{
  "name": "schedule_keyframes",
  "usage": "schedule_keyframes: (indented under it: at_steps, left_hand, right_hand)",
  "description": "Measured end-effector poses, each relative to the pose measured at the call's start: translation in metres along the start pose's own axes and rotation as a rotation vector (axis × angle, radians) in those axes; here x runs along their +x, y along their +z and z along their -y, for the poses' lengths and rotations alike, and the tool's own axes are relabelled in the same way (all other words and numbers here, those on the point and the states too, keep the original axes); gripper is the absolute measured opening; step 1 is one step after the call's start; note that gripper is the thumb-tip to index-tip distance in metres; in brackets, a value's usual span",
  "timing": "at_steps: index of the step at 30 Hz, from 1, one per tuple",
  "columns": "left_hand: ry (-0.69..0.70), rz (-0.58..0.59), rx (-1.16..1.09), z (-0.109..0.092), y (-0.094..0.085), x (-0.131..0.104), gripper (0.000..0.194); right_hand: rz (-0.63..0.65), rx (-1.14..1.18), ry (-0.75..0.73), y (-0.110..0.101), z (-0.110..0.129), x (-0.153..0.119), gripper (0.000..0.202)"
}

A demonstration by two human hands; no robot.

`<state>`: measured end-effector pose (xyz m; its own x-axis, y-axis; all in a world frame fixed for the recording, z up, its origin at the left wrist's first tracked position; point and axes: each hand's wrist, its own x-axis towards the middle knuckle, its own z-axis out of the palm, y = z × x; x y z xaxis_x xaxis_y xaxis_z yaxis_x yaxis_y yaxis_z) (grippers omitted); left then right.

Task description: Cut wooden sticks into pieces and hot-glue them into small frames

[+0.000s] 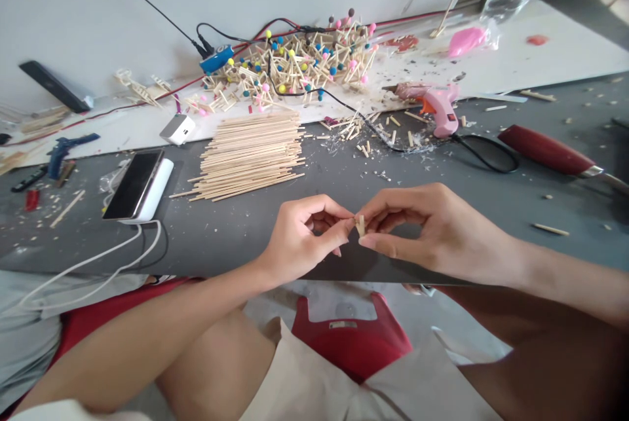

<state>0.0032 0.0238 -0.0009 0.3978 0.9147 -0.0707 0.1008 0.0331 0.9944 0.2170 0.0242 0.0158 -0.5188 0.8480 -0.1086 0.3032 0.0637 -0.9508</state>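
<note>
Over the front edge of the grey table, my left hand (307, 234) and my right hand (427, 231) meet at the fingertips. Between them is a short wooden stick piece (362, 226), pale and roughly upright. The thumb and index finger of my right hand pinch it from above and below. My left thumb and index finger are pressed together at its left side; whether they grip the same piece or another small bit is hidden. Beyond my hands lies a row of long thin wooden sticks (253, 156).
A heap of stick figures with coloured balls (299, 64) stands at the wall. Right of it lie a pink glue gun (442, 107) with a black cord and a red-handled tool (548, 149). A phone (135, 185) on a white block is at left. Stick offcuts (363, 146) litter the table.
</note>
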Motion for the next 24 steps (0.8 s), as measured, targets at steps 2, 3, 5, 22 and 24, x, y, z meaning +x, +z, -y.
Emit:
schedule_keyframes:
  at_steps: [2, 3, 5, 22, 24]
  left_hand:
    - [-0.003, 0.002, -0.004, 0.0003, -0.0004, 0.0003, 0.023]
    - [-0.007, 0.004, -0.005, 0.0004, -0.0006, 0.0005, 0.022]
    - [-0.013, 0.01, -0.008, 0.0006, -0.0009, 0.0005, 0.022]
    - [-0.029, 0.096, -0.131, 0.0044, -0.0025, 0.0011, 0.017]
    - [-0.036, 0.104, -0.128, 0.004, -0.0026, 0.0012, 0.017]
  right_hand:
    - [-0.003, -0.009, -0.009, 0.0001, 0.0, -0.0001, 0.025]
    - [-0.002, -0.009, -0.011, 0.0, 0.0, -0.0002, 0.024]
    - [0.002, -0.002, -0.009, -0.0006, 0.0001, -0.0005, 0.023]
    - [0.029, 0.109, 0.118, 0.0002, 0.0074, 0.0013, 0.012]
    - [0.023, 0.098, 0.122, 0.0008, 0.0072, 0.0015, 0.011]
